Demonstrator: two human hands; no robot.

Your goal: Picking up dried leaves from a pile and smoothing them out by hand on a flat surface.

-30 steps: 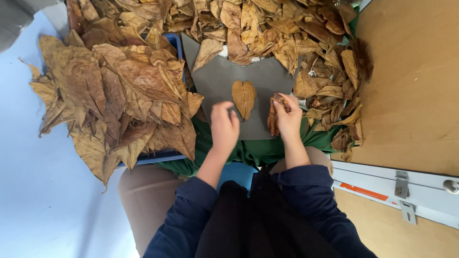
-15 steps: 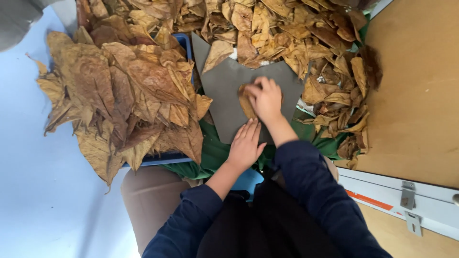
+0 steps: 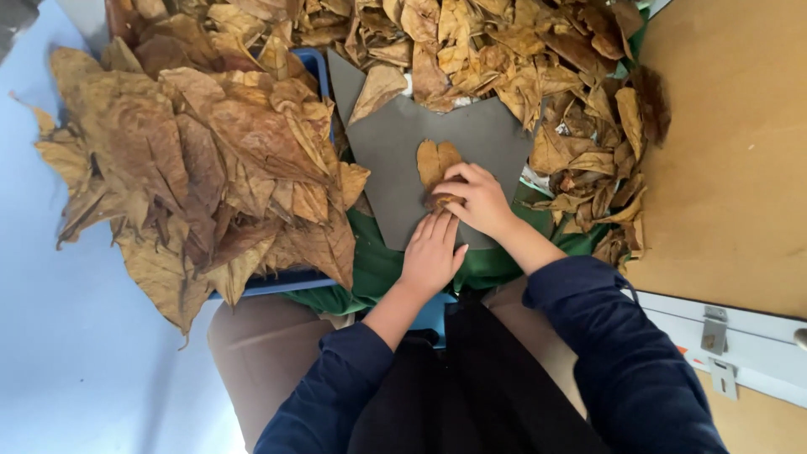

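Note:
A small tan dried leaf (image 3: pixel 437 161) lies flat on a grey board (image 3: pixel 387 160) in front of me. My right hand (image 3: pixel 477 197) rests on the leaf's near end, fingers curled and pressing it. My left hand (image 3: pixel 430 252) lies just below, fingers together and flat, its tips touching the leaf's near end and the board. Both arms wear dark blue sleeves.
A big heap of brown dried leaves (image 3: pixel 193 168) fills a blue tray (image 3: pixel 269 282) at left. More crumpled leaves (image 3: pixel 521 67) are piled behind and right of the board. A green cloth (image 3: pixel 378 269) lies under the board. A wooden panel (image 3: pixel 731 151) stands at right.
My right hand moved from the board's right side onto the leaf. My left hand dropped back toward me, then came up to the leaf's near end beside the right hand.

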